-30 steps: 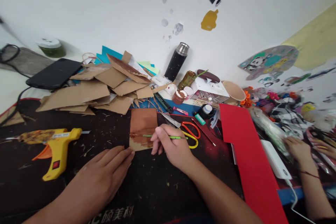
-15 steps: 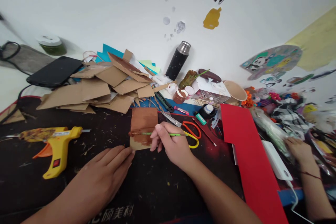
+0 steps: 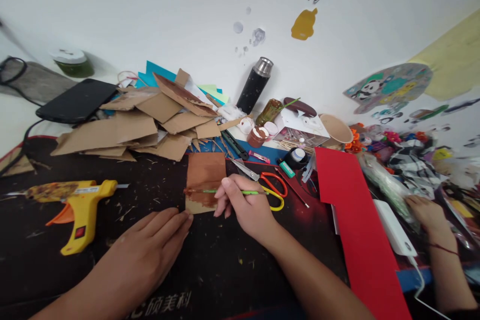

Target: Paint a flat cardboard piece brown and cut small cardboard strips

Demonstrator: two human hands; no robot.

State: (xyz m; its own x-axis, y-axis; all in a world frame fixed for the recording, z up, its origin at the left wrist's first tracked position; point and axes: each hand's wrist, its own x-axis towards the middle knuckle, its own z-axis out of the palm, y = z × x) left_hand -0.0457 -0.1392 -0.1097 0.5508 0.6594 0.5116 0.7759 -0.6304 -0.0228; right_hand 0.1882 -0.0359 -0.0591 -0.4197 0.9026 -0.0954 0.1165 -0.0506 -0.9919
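Observation:
A small piece of cardboard lies on the dark mat, coated in brown paint except for a bare strip along its near edge. My right hand pinches a thin green paintbrush, whose brown-stained tip is at the cardboard's left edge. Flat on the mat, fingers stretched out, my left hand touches the cardboard's lower left corner with its fingertips. Scissors with red and yellow handles lie just beyond my right hand. An uncapped jar of brown paint stands farther back.
A yellow glue gun lies left of my hands. Cardboard scraps are heaped behind, beside a black thermos. At right are a long red sheet, a white power strip and another person's hand.
Both hands, the brush and the cardboard stay in nearly the same place. The view has shifted very slightly.

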